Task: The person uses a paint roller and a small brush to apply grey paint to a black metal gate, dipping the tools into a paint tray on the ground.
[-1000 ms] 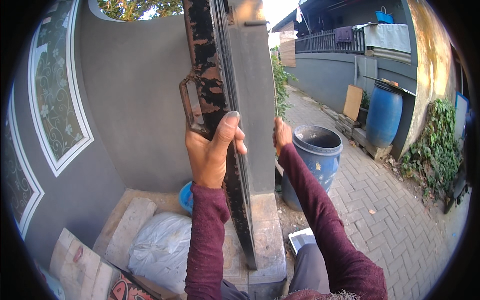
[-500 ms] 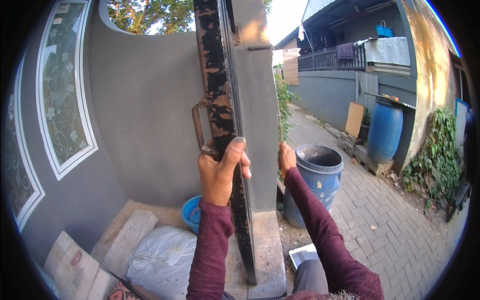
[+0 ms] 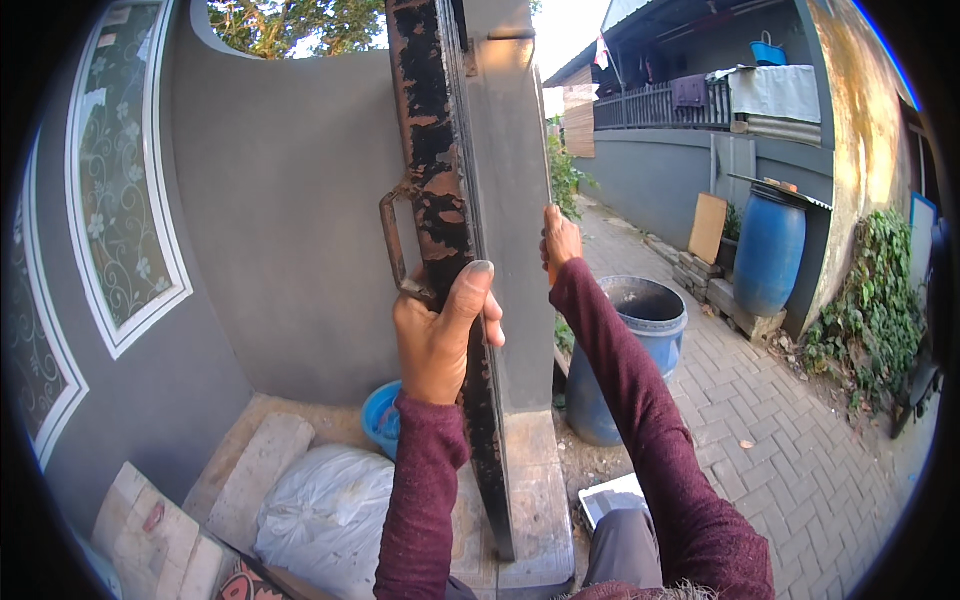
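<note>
The left hand (image 3: 437, 340) clasps the metal gate (image 3: 440, 200), patchily black and rusty above it, while the right hand (image 3: 563, 243), to its right, curls around an orange thing (image 3: 553, 279) mostly hidden, leaving progress unclear.

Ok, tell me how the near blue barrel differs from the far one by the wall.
The near barrel is open at the top; the far barrel has a flat sheet over its top. The near barrel stands on the ground, the far barrel on a block ledge. Both are blue and upright.
</note>
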`<state>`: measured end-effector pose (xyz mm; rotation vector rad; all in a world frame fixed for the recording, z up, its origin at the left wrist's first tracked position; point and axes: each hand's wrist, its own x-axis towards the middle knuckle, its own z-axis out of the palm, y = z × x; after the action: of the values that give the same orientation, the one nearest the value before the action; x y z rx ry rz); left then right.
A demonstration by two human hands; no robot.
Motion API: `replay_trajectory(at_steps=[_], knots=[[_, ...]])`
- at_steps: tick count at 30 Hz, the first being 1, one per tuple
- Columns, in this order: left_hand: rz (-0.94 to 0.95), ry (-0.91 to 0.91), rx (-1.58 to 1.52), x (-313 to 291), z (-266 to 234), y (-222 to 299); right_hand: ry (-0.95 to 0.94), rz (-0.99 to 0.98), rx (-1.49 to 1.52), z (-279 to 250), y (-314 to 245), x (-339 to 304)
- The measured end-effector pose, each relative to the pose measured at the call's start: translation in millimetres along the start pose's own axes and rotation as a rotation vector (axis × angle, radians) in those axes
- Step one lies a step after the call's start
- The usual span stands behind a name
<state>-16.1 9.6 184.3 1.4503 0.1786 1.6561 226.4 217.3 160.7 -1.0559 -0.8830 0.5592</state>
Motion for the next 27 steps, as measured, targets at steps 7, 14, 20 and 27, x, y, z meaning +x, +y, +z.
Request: replay_trajectory(at_steps=[7, 14, 20, 27], knots=[[-0.021, -0.005, -0.029, 0.3, -2.6, 0.3, -0.021, 0.008, -0.037, -35.4, 89.7, -40.9], [-0.009, -0.008, -0.041, 1.3, -2.6, -3.9, -0.029, -0.084, -0.091, -51.0, 84.7, -38.8], [0.009, -0.010, -0.003, 0.6, -3.7, -2.4, -0.012, -0.045, -0.015, -9.8, 18.5, -4.7], [0.015, -0.018, 0.015, 1.8, -4.7, -5.6, 0.021, -0.042, -0.147, -6.2, 29.6, -14.1]])
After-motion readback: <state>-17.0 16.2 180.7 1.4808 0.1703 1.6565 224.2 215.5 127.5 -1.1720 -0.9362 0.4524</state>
